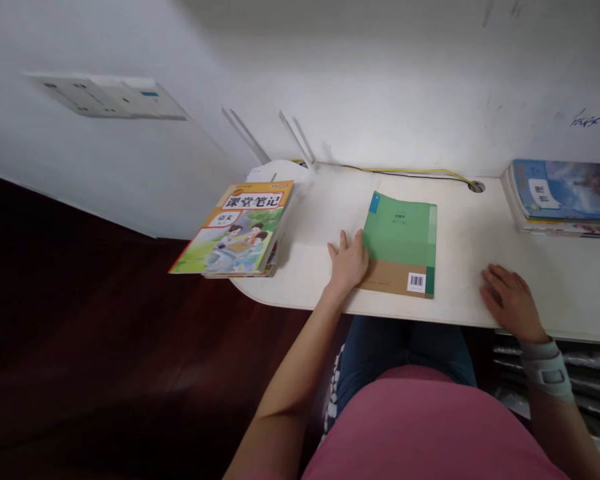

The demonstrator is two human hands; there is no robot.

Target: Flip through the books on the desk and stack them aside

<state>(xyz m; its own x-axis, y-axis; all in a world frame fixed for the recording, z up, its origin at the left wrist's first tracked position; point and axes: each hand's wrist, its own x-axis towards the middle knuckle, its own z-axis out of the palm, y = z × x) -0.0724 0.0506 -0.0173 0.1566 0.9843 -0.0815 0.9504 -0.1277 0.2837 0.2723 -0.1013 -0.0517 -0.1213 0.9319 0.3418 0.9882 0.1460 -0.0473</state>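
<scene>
Head view looks down at a white desk (480,233) from above the person's body. The left hand (347,263) is open, with the fingers a little spread, and it lies against the lower left edge of a green book (400,243). It touches this book but does not seem to grip it. The green book lies flat near the middle of the desk, and its lower part is brown with a barcode. The right hand (510,303) is also open, palm down on the desk with fingers lightly bent, and it has hold of nothing. A cloth wrist brace (547,370) is around that wrist. At the left end of the desk, a stack of books (240,227) with a colourful Chinese cover sticks out over the edge. Another stack of books (563,197) lies at the right end, by the wall.
</scene>
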